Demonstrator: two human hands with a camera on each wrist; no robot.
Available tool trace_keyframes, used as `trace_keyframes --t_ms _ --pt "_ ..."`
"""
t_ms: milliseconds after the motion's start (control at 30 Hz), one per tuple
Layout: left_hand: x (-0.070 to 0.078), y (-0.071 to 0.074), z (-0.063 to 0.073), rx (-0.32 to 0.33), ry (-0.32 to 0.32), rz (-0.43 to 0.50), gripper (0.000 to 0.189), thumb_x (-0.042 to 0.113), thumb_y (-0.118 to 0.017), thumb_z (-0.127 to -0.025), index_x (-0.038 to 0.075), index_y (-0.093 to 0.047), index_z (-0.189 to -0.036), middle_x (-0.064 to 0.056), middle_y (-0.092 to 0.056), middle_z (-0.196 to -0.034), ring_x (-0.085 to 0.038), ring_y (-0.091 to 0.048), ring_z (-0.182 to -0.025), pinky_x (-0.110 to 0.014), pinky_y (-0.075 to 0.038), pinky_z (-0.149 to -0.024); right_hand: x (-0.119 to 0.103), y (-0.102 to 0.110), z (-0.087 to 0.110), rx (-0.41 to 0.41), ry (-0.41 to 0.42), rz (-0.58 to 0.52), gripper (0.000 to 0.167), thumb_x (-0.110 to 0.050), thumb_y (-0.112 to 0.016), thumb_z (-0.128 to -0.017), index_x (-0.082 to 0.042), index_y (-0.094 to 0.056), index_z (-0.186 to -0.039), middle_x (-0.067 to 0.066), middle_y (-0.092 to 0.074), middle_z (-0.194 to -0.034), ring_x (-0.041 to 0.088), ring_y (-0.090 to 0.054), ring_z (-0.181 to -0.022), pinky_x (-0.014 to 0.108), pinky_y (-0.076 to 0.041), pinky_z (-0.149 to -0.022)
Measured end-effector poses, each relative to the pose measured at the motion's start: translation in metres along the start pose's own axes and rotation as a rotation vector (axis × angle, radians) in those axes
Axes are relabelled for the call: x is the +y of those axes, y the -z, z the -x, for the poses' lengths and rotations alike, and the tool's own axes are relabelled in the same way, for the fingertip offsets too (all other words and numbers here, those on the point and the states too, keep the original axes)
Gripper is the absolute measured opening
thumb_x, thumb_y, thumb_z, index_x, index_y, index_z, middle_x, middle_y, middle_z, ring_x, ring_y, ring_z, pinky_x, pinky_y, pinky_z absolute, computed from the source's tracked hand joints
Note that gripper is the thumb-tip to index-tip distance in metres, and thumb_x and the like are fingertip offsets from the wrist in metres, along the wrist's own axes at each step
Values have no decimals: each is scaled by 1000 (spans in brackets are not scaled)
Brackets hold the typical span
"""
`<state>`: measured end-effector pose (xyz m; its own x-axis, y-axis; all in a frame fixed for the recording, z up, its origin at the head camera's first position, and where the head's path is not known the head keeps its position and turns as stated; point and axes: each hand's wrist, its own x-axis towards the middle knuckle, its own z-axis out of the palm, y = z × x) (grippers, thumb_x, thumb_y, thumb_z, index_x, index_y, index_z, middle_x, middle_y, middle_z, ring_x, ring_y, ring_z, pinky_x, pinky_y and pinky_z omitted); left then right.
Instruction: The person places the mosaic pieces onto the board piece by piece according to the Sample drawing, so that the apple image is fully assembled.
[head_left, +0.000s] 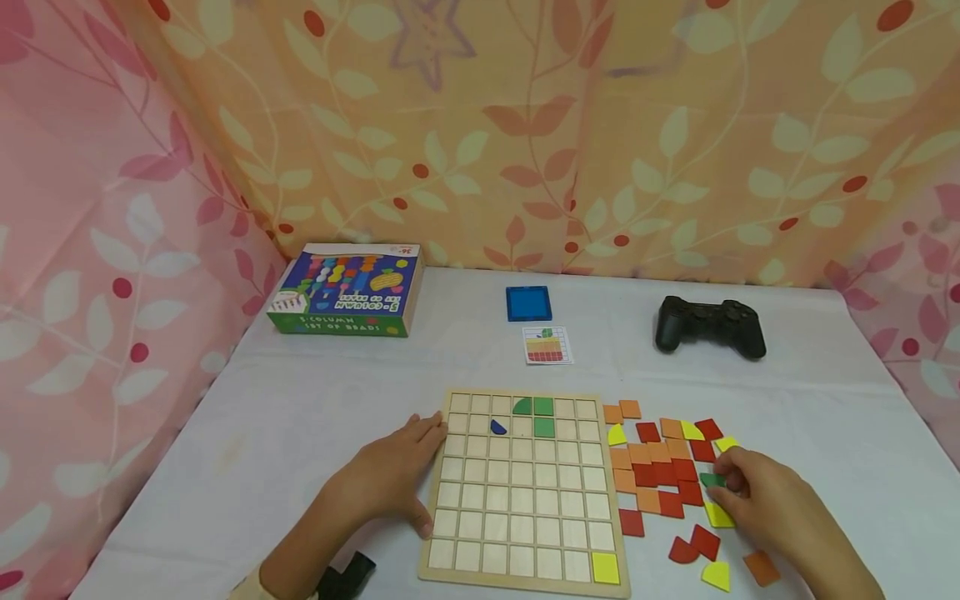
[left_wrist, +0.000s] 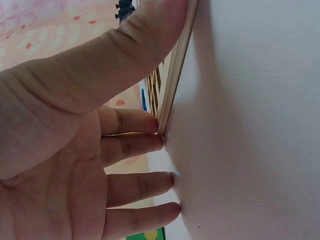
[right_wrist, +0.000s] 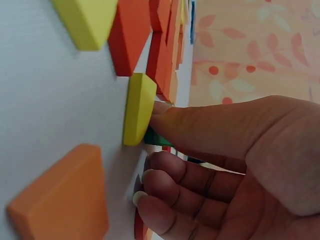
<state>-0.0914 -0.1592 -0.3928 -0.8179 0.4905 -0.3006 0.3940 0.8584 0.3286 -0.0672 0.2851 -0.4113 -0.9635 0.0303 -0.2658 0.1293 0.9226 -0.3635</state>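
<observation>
the right grip (head_left: 763,493) pinches a green piece (head_left: 710,480).

You have a white-clothed table (head_left: 225,450) before you. On it lie the board (head_left: 497,503) nearest you, loose tiles (head_left: 666,473) along its right, the box (head_left: 345,287) far left, the blue tray (head_left: 528,304) behind the card (head_left: 547,346), and the controller (head_left: 710,325) far right. A half-hidden black thing (head_left: 352,575) may rest there too.

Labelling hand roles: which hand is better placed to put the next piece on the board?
Right, I'd say. The right hand seems to pinch a green piece among the loose pieces beside the board; the left hand rests against the board's opposite edge.
</observation>
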Motion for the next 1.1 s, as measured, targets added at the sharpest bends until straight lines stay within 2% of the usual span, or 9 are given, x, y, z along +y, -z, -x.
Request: trace_keyframes --t_ms 133,333,533,700,900,1100 --pt "1 2 1 2 -3 4 125 42 -100 -49 0 -40 -151 -16 -31 -160 -41 -29 -145 -51 -36 -111 -2 1 0 29 19 -17 30 -11 -84 -79 -4 -61 -96 2 -52 -74 20 -50 -71 35 -51 -63" --pt "1 2 1 3 -4 6 124 42 -100 -49 0 -41 -150 -16 -31 -160 -41 -29 -145 -51 -36 -111 -13 3 -2 120 109 -7 39 -1 -77 -82 -1 -68 -120 4 -55 -79 20 -49 -71 34 -51 -61" --pt "1 1 0 -5 3 -4 125 43 -100 -50 0 -40 -151 -15 -31 -160 -40 -29 -145 -50 -36 -111 -37 6 -10 160 192 -22 21 -3 -77 -83 -7 -74 -104 1 -64 -84 20 -52 -73 40 -55 -67" --pt "2 2 0 -12 13 -4 125 43 -99 -50 1 -40 -151 -15 -31 -160 -40 -29 -145 -51 -36 -111 -66 10 -19 123 295 -86 16 -4 -79 -83 -11 -73 -97 -3 -68 -86 18 -56 -76 42 -57 -74" --pt "2 2 1 -9 20 1 125 43 -100 -49 1 -40 -151 -14 -31 -160 -39 -29 -145 -49 -35 -112 -101 12 -40 77 444 -191 10 -4 -75 -87 -10 -72 -95 -5 -66 -84 15 -58 -76 33 -54 -71" --pt "1 0 0 -6 16 7 126 43 -99 -49 1 -39 -151 -14 -30 -161 -39 -28 -145 -51 -36 -111 -131 0 -62 -16 514 -266 7 -5 -72 -91 -11 -73 -95 -4 -64 -83 17 -56 -79 32 -52 -72"
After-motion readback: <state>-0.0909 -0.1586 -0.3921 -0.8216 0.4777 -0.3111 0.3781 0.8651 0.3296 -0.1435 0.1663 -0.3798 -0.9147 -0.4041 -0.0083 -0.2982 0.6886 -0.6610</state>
